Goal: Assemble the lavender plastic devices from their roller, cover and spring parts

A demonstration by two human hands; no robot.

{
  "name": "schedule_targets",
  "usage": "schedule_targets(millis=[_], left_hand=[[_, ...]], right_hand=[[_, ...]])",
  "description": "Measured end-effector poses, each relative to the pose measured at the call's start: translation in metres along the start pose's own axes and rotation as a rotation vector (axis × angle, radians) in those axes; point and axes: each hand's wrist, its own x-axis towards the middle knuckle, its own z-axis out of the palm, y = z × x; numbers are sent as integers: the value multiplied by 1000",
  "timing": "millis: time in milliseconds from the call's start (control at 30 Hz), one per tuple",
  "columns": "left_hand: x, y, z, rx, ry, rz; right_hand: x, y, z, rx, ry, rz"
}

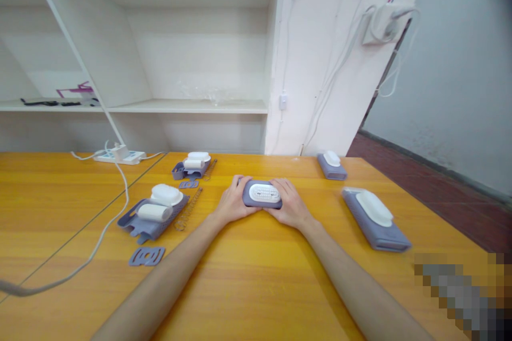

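Note:
Between my two hands is a grey-purple plastic case (262, 203) with a white oval piece on its upper face, studded with small bumps. My left hand (235, 201) grips its left end, and my right hand (288, 202) grips its right end. Fingers of both hands curl round the edges, thumbs along the near side. To the left, an opened grey-purple case (150, 229) bears a white roller (153, 213) and a white oval piece (167, 195). Beside it lie a coil spring (188, 212) and a flat slotted grey-purple plate (147, 256).
Farther back are another opened case (194, 172) with white parts and a slotted plate (189, 184). On the right lie two closed cases (376, 221) (332, 165) with white oval pieces. A white cable (122, 186) runs from a power strip (120, 155) across the wooden table (256, 277).

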Motion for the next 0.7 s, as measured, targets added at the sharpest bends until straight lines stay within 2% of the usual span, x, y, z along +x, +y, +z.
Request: schedule_targets(millis=[267,700], left_hand=[[4,-8,4,-61,-32,2],[5,-16,9,2,-57,-69]], right_hand=[[-2,5,5,34,-14,50],[-3,9,10,-55,-35,117]])
